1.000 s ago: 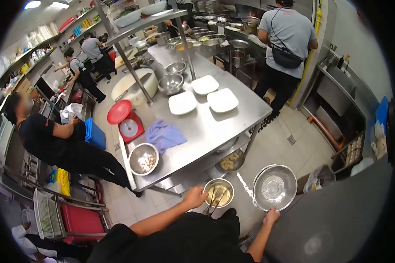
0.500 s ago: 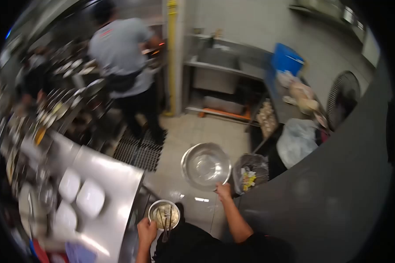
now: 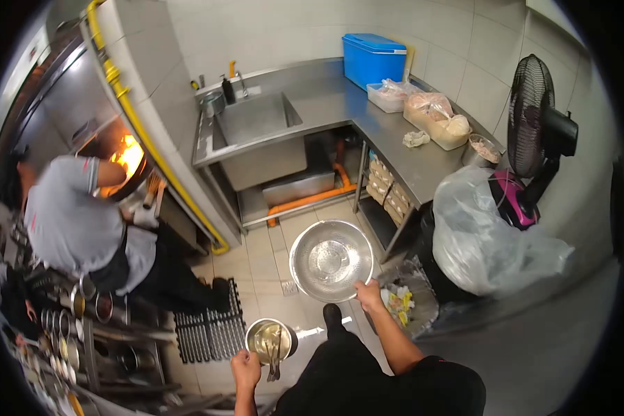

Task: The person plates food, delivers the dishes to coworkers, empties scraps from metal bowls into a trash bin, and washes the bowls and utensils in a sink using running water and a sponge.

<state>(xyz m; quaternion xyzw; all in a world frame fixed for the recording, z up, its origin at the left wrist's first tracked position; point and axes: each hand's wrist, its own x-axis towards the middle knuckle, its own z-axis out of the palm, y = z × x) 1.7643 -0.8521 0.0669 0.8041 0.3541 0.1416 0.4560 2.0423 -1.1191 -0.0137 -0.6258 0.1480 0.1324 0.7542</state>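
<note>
My right hand (image 3: pixel 369 295) is closed on the near right rim of a large metal bowl (image 3: pixel 331 260), a wide silvery basin that looks empty and hangs over the floor. Low on the left, my left hand (image 3: pixel 245 367) grips the side of a small metal pot (image 3: pixel 289 344). Pale, cloudy liquid lies in the pot, and several metal utensils (image 3: pixel 274 357) lean in it with their ends over the near rim. What part of the pot my left fingers wrap is partly hidden.
Ahead stands a steel counter with a sink (image 3: pixel 256 119), a blue cooler (image 3: pixel 374 59) and bagged food (image 3: pixel 433 114). At right are a fan (image 3: pixel 532 118), a plastic bag (image 3: pixel 478 229) and a bin (image 3: pixel 419 315). A co-worker (image 3: pixel 76 215) faces a flaming wok (image 3: pixel 128 159). A black mat (image 3: pixel 208 326) covers some floor.
My view has swung right and moved forward toward the sink counter. The steel table with white plates has left view. Both hands still hold the bowl and the pot.
</note>
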